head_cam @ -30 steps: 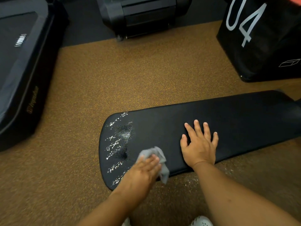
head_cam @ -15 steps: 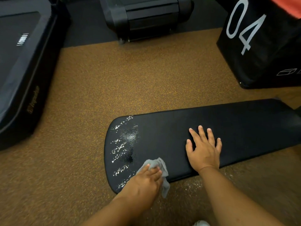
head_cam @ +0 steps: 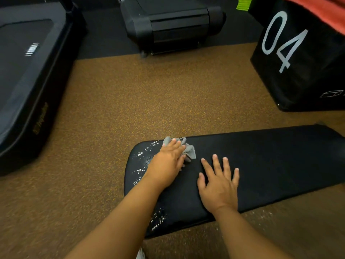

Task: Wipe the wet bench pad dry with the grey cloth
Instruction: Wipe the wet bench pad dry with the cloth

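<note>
A long black bench pad (head_cam: 270, 161) lies across the lower half of the view, its rounded end to the left. Water droplets glisten on that left end and along its near edge. My left hand (head_cam: 168, 161) presses the crumpled grey cloth (head_cam: 188, 148) flat on the pad near its far edge, with the cloth sticking out past the fingertips. My right hand (head_cam: 219, 184) rests flat on the pad just to the right, fingers spread, holding nothing.
Brown speckled floor (head_cam: 130, 101) surrounds the pad. A black box marked 04 (head_cam: 298, 58) stands at the back right, a black machine (head_cam: 171, 25) at the back, and a large black padded platform (head_cam: 28, 81) on the left. Droplets lie on the floor near the pad.
My left hand has slid the cloth from the pad's near edge across to its far edge. The view has shifted, so the pad sits lower in frame. The right hand stays flat.
</note>
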### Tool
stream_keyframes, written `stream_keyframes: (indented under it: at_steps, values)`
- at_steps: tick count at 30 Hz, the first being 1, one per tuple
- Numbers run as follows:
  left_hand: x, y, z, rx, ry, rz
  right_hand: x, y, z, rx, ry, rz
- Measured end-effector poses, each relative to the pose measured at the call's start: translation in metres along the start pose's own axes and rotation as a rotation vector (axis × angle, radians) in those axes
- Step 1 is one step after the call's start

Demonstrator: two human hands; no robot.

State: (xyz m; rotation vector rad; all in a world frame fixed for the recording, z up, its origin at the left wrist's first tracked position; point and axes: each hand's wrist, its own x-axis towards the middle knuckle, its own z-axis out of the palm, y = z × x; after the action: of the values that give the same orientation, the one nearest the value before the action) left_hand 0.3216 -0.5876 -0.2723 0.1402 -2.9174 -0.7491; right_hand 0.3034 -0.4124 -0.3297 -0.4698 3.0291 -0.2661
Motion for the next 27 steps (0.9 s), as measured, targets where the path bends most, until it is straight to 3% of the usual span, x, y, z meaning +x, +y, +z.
stream_keyframes:
  at_steps: [2, 5, 8, 11, 13, 15, 21, 24, 27]
  values:
    - [0.011, -0.011, 0.001, 0.107, -0.053, 0.017, 0.000, -0.002, 0.001, 0.000, 0.008, 0.008]
    - [0.026, -0.027, 0.005, 0.377, -0.270, 0.059, 0.000, -0.002, 0.001, -0.001, -0.009, 0.011]
    - [0.028, -0.030, 0.007, 0.294, -0.422, -0.016, 0.002, -0.002, 0.001, -0.003, -0.014, 0.012]
    - [0.021, -0.024, 0.016, 0.124, -0.184, -0.114, 0.001, -0.003, 0.001, -0.006, -0.002, 0.021]
    - [0.016, -0.018, 0.025, 0.207, -0.011, -0.202, 0.001, -0.004, 0.002, -0.011, -0.002, 0.028]
    - [0.013, -0.008, 0.035, 0.341, 0.053, -0.246, 0.001, -0.003, 0.003, -0.012, -0.003, 0.027]
    - [0.022, 0.005, 0.034, 0.486, -0.089, -0.320, 0.002, -0.001, 0.005, -0.017, 0.010, 0.020]
    - [0.030, 0.005, 0.037, 0.409, -0.181, -0.369, 0.002, -0.002, 0.004, -0.008, 0.015, 0.023]
    - [0.037, 0.005, 0.028, 0.314, -0.147, -0.393, 0.002, -0.003, 0.004, -0.011, 0.010, 0.024]
